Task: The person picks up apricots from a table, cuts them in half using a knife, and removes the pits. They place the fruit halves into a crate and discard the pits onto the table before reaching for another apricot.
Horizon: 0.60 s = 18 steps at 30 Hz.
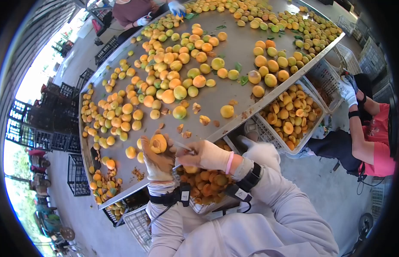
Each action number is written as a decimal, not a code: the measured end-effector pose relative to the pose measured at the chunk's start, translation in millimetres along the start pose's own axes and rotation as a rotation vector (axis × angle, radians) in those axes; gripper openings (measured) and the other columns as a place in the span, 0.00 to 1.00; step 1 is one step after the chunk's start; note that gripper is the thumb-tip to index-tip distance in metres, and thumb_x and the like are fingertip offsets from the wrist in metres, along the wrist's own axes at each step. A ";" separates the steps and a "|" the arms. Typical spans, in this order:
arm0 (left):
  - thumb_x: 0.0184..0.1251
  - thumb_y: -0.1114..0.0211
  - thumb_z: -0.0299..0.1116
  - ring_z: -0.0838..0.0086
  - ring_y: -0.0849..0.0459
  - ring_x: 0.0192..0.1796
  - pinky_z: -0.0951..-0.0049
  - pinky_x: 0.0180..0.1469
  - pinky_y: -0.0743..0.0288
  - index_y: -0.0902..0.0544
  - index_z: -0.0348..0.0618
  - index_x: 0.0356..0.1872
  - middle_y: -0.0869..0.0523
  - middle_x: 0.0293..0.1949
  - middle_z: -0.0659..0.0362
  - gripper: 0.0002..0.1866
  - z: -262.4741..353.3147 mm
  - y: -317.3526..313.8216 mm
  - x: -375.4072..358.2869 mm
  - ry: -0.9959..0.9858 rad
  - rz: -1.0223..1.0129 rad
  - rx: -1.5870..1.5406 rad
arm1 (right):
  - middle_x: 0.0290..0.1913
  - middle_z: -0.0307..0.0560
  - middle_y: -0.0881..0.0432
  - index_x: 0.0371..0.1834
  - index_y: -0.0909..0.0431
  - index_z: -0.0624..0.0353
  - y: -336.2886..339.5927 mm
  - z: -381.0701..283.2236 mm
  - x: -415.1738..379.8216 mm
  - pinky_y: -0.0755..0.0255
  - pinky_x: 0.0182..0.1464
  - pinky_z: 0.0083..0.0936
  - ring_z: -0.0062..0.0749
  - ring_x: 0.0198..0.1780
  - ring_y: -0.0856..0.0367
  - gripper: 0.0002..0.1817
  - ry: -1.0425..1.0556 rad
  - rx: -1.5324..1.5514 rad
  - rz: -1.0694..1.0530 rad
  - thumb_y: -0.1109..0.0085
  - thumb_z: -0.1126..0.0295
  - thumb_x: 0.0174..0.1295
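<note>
My left hand, in a stained glove, is closed around an apricot whose cut face seems to point up. Just to its right, my right hand, in a light glove with a pink band at the wrist, grips a small knife; its blade points toward the apricot. Both hands are above the near edge of the metal sorting table. Beneath them stands a crate of apricot halves, partly covered by my hands and sleeves.
Whole apricots lie spread over the table, with leaves and scraps among them. At right, a white crate holds more halves. A co-worker's gloved hand is beyond it; another person's blue glove reaches over the far edge. Black crates stand left.
</note>
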State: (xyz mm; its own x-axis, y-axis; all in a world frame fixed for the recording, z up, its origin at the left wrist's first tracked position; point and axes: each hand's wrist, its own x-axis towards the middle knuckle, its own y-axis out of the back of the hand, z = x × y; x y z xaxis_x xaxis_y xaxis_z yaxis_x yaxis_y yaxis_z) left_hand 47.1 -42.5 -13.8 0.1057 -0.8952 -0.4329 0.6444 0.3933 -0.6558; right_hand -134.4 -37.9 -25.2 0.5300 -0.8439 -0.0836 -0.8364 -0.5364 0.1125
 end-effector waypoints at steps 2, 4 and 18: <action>0.71 0.48 0.55 0.67 0.20 0.33 0.73 0.31 0.24 0.25 0.44 0.49 0.19 0.37 0.56 0.23 0.6 3.4 -2.3 0.005 0.014 0.067 | 0.33 0.40 0.16 0.44 0.18 0.58 -1.4 4.4 -5.6 0.25 0.44 0.23 0.24 0.37 0.18 0.13 0.055 -0.435 -0.012 0.37 0.63 0.60; 0.71 0.46 0.54 0.68 0.20 0.32 0.76 0.30 0.26 0.26 0.43 0.49 0.19 0.37 0.55 0.23 -0.9 3.4 -9.7 0.046 0.017 0.128 | 0.28 0.45 0.18 0.42 0.18 0.57 -3.6 14.1 1.3 0.27 0.34 0.23 0.26 0.27 0.21 0.11 0.132 -0.073 0.242 0.39 0.65 0.60; 0.75 0.54 0.54 0.78 0.24 0.26 0.85 0.23 0.35 0.27 0.46 0.42 0.21 0.31 0.62 0.20 -61.5 -33.1 -36.8 0.229 -0.005 0.264 | 0.23 0.33 0.27 0.44 0.20 0.61 11.6 -27.6 16.1 0.43 0.19 0.13 0.13 0.18 0.34 0.07 0.389 0.942 0.615 0.45 0.76 0.64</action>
State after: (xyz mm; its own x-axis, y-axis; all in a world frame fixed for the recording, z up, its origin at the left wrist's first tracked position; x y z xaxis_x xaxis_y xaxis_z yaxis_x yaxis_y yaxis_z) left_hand -24.7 -9.7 -14.1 -0.0514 -0.8148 -0.5775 0.8215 0.2943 -0.4883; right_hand -131.7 -57.9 2.1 -0.1253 -0.9907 0.0540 -0.6522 0.0412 -0.7570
